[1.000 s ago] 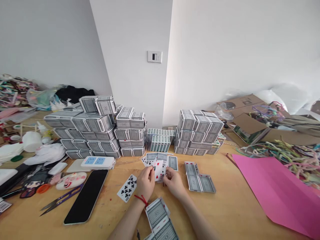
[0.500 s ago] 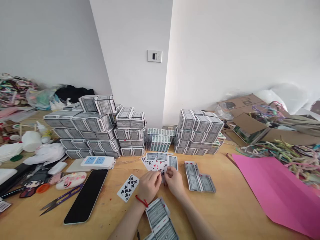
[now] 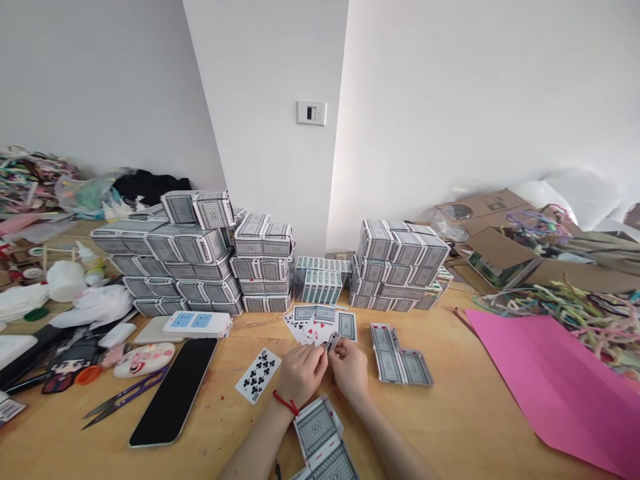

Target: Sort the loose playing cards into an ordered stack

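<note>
"What was being held there?"

"A playing card point(image 3: 333, 341) with black marks. The left hand point(image 3: 303, 371) and the right hand point(image 3: 349, 367) pinched it between their fingertips, close together. I couldn't tell whether it was folded."

"And the loose cards point(image 3: 320, 315) in front?"

"They overlapped on the surface point(image 3: 450, 427) just beyond the hands, some face up, some with their backs showing. The ten of clubs point(image 3: 259, 375) lay by itself, left of the left hand."

"Something was by the left wrist, wasn't it?"

"Yes, a block of joined cards point(image 3: 317, 430), near the red string point(image 3: 286, 403) on that wrist. A smaller block point(image 3: 386, 357) sat to the right of the right hand."

"What stood behind all that?"

"A big left stack point(image 3: 193, 248) and a right stack point(image 3: 400, 263), with small boxes point(image 3: 321, 287) between them. The phone point(image 3: 175, 392) lay over on the left with the scissors point(image 3: 125, 395) beside it, and a pink sheet point(image 3: 555, 387) covered part of the right."
</note>
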Motion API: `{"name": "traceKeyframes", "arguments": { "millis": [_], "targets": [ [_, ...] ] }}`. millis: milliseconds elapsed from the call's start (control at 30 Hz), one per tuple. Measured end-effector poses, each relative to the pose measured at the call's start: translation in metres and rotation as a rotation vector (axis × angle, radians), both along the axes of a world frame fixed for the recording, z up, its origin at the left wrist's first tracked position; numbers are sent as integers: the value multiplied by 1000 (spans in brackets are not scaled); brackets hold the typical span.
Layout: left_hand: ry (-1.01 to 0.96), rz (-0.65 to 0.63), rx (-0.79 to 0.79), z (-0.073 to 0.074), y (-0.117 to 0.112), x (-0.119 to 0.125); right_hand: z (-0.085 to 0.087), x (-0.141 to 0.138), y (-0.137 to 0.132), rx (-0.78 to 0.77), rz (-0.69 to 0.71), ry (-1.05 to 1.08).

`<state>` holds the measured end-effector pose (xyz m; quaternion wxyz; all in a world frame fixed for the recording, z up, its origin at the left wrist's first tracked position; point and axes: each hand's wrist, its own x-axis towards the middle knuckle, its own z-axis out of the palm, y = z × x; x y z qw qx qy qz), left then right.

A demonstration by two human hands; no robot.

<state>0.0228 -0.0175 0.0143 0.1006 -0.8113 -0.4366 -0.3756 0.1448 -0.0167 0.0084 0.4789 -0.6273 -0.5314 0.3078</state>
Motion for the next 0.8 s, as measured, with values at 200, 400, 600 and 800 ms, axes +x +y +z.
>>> {"name": "traceKeyframes", "arguments": {
  "millis": [200,400,600,800],
  "targets": [
    [-39,21,-39,-4,1,-1,-3,2,3,-21,136,152],
    [-36,2,-41,-4,1,-2,-4,2,2,11,71,62],
    [-43,-2,-43,-3,1,-1,-1,1,0,29,73,-7],
    [-29,-10,-43,-3,1,-2,-3,2,1,54,78,-88]
  ]
}}
